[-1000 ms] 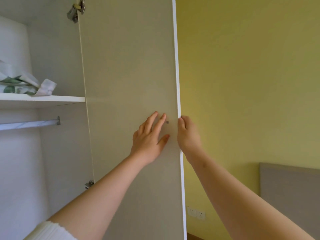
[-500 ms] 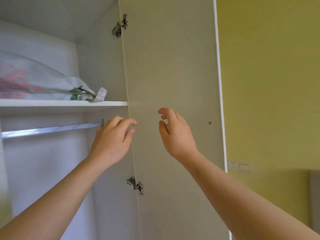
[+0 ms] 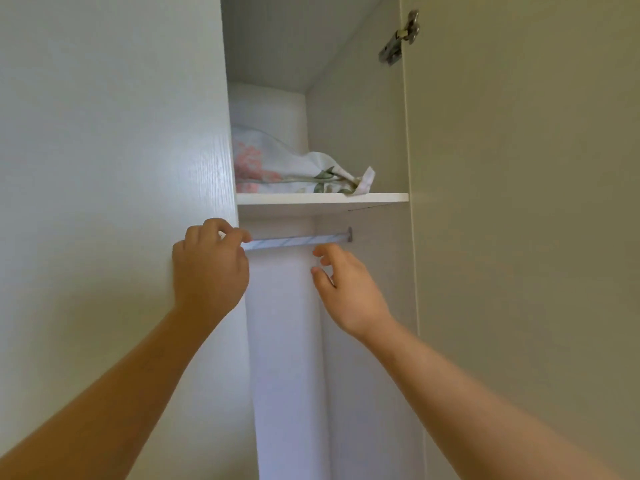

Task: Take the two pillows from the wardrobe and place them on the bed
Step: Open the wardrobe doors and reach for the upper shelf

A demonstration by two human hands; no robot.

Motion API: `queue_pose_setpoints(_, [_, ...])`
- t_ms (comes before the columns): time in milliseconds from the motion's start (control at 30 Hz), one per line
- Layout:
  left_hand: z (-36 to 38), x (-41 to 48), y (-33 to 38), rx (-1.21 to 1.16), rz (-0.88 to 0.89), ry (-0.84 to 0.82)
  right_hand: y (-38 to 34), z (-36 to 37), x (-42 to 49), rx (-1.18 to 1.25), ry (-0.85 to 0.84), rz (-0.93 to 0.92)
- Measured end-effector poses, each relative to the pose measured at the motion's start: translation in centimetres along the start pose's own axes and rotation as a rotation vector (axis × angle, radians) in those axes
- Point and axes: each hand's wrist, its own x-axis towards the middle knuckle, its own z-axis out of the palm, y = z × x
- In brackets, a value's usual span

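A floral pillow (image 3: pixel 277 168), white with pink flowers and green leaves, lies on the upper shelf (image 3: pixel 322 199) of the wardrobe; its left part is hidden behind the left door (image 3: pixel 114 150). Whether there is a second pillow I cannot tell. My left hand (image 3: pixel 209 268) has its fingers curled round the right edge of that left door, just below shelf height. My right hand (image 3: pixel 346 292) hovers in front of the opening below the shelf, fingers loosely spread, holding nothing.
The right door (image 3: pixel 519 202) stands swung open on its hinge (image 3: pixel 400 38). A hanging rail (image 3: pixel 298 241) crosses the compartment under the shelf. Below the rail I see only the white back panel.
The view has swung left to the wardrobe's left door. My left hand has moved off the right door onto the left door's edge. My right hand has moved into the opening.
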Motion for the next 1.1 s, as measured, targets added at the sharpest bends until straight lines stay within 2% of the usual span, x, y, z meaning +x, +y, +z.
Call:
queue_pose_setpoints(200, [0.3, -0.8, -2.9, -0.102, -0.128, -0.088, -2.0, 2.9, 0.7, 0.076, -0.047, -0.022])
queue_pose_setpoints(500, [2.0, -0.2, -3.3, -0.162, -0.163, -0.249, -1.9, 4.5, 1.3, 0.151, -0.032, -0.019])
queue_pose_setpoints(867, [1.6, -1.1, -1.3, -0.181, -0.308, -0.118, 0.2, 5.0, -0.9, 0.297, -0.120, 0.084])
queue_pose_setpoints(1100, [-3.2, -3.3, 0.3, -0.279, -0.346, -0.044, -0.9, 3.1, -1.8, 0.748, -0.193, 0.092])
